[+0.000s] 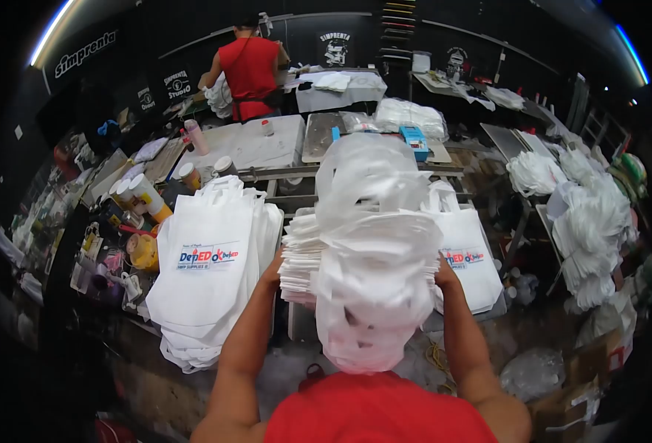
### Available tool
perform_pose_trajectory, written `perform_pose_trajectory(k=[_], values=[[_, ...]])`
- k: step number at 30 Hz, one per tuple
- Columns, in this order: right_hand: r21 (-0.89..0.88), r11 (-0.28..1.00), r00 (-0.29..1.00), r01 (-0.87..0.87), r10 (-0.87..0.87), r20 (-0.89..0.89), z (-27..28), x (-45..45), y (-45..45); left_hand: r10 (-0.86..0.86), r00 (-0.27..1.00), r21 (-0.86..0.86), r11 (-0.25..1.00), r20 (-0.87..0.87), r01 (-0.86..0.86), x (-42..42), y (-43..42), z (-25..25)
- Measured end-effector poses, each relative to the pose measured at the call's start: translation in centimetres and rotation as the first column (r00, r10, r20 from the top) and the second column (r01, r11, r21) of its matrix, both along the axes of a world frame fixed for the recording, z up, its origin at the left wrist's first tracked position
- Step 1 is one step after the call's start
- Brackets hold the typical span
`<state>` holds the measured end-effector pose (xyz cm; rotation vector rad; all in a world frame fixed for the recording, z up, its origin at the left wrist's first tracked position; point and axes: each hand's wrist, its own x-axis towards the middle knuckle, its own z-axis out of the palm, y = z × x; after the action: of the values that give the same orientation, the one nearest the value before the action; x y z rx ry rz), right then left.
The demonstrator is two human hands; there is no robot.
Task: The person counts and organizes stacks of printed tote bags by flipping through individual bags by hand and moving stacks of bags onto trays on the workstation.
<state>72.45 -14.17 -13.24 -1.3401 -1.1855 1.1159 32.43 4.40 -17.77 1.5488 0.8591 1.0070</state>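
The person's left hand [272, 273] and right hand [444, 275] hold between them a tall, loose stack of white fabric bags [377, 255], in front of the chest; the stack hides most of the fingers, so how tightly they close cannot be told; this stack is not yet set down, and whether its bags bear print is not clear (only blank white shows); to its left lies a spread pile of white handled bags with a red-and-blue print [200, 303], its top bag plainly printed; to its right, partly covered by the held stack, lies a second printed white pile [473, 284]; the printing thus looks done on both top bags, while the layers beneath cannot be judged.

Near the right, a crumpled clear plastic bag [533, 374] lies low; left of the first pile, a yellow round container [142, 252] sits among clutter; the held stack blocks the view of the middle of the metal rails [290, 201] behind; farther off, a pink bottle [196, 137] stands by the left edge of a pale flat table [281, 144], and a blue box-shaped device [414, 142] sits just beyond the stack; at the back, a co-worker in a red sleeveless top [247, 74] faces away.
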Motion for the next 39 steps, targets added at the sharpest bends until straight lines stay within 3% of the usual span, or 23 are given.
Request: perform_pose_trajectory(k=[3,5,6,11,15,16,17,18,19,21,23,24,25,28,29,31,32,33,35,36,37,39], values=[[0.102,0.99,0.995,-0.097,0.098,-0.001,-2.5,1.1,0.0,-0.017,1.0,-0.04,0.999,-0.012,0.017,0.3,-0.9,-1.2],[0.081,0.996,0.975,-0.046,0.063,-0.212,-4.0,0.1,0.7,-0.033,0.999,-0.065,0.997,-0.017,0.032,0.5,-1.3,-1.3],[0.071,0.997,0.972,-0.016,0.032,-0.232,-3.9,0.0,1.2,-0.036,0.999,-0.058,0.998,-0.024,0.034,0.9,-1.2,-1.1],[0.224,0.965,0.99,0.135,-0.122,-0.07,3.1,1.6,5.7,-0.033,0.999,0.041,0.999,0.001,0.033,2.5,2.3,7.1],[0.35,0.912,0.973,0.215,-0.23,0.002,7.0,1.5,9.9,-0.021,0.998,-0.067,0.997,0.058,0.025,4.4,4.6,13.3],[0.267,0.931,0.964,0.249,-0.264,0.024,7.1,0.1,9.6,0.024,0.997,-0.186,0.982,0.068,-0.011,5.3,4.2,13.0],[0.186,0.941,0.954,0.282,-0.295,0.051,7.0,-1.1,9.4,0.027,1.0,-0.194,0.981,0.009,-0.025,5.5,5.6,9.3],[0.101,0.959,0.94,0.264,-0.28,0.198,2.0,0.0,10.4,0.061,0.979,-0.22,0.97,-0.192,-0.104,5.4,6.9,4.2],[0.068,0.919,0.805,0.389,-0.375,0.459,-4.4,0.4,11.8,0.085,0.919,-0.225,0.957,-0.386,-0.183,5.4,8.1,-1.2],[-0.256,0.857,0.809,0.446,-0.264,0.525,-14.9,-0.8,11.8,0.123,0.726,-0.129,0.951,-0.677,-0.281,6.1,7.6,-10.5],[-0.332,0.839,0.847,0.431,-0.25,0.47,-28.8,0.2,11.9,0.24,0.787,-0.151,0.91,-0.568,-0.386,6.5,5.0,-16.5],[-0.328,0.834,0.85,0.445,-0.278,0.446,-28.6,-0.4,12.2,0.293,0.731,-0.01,0.925,-0.617,-0.379,6.2,5.4,-20.1],[-0.336,0.822,0.853,0.46,-0.305,0.423,-27.8,-1.5,11.7,0.277,0.724,-0.029,0.925,-0.631,-0.379,5.9,5.5,-20.5],[-0.413,0.798,0.893,0.439,-0.337,0.298,-23.0,-3.1,10.8,0.076,0.802,-0.332,0.884,-0.592,-0.329,5.7,5.8,-18.6],[-0.425,0.794,0.895,0.435,-0.33,0.3,-21.2,-3.8,10.2,0.071,0.8,-0.342,0.879,-0.596,-0.333,5.1,4.8,-17.8],[-0.504,0.754,0.883,0.422,-0.468,0.039,-19.1,-4.6,9.1,0.185,0.961,-0.587,0.762,-0.206,-0.273,3.9,2.6,-16.3],[-0.482,0.81,0.881,0.333,-0.45,-0.148,-20.3,-3.8,8.1,0.123,0.958,-0.593,0.762,-0.26,-0.259,2.7,0.9,-15.6],[-0.486,0.807,0.879,0.336,-0.454,-0.145,-21.5,-3.8,6.8,0.118,0.958,-0.598,0.76,-0.261,-0.256,1.6,-0.8,-17.0],[-0.446,0.865,0.972,0.232,-0.217,0.085,-23.8,-4.6,4.1,-0.122,0.899,-0.365,0.93,-0.421,-0.045,-0.2,-3.2,-21.0],[-0.392,0.87,0.954,0.298,-0.281,0.102,-24.6,-5.6,3.8,-0.032,0.838,-0.364,0.909,-0.544,-0.202,0.9,-4.0,-18.4],[-0.396,0.868,0.954,0.299,-0.281,0.106,-23.5,-5.8,3.7,-0.035,0.84,-0.369,0.908,-0.542,-0.2,1.6,-3.8,-15.8],[-0.432,0.881,0.956,0.192,-0.268,-0.122,-19.9,-6.0,4.0,-0.056,0.968,-0.745,0.65,-0.245,-0.151,2.4,-2.7,-12.2]])
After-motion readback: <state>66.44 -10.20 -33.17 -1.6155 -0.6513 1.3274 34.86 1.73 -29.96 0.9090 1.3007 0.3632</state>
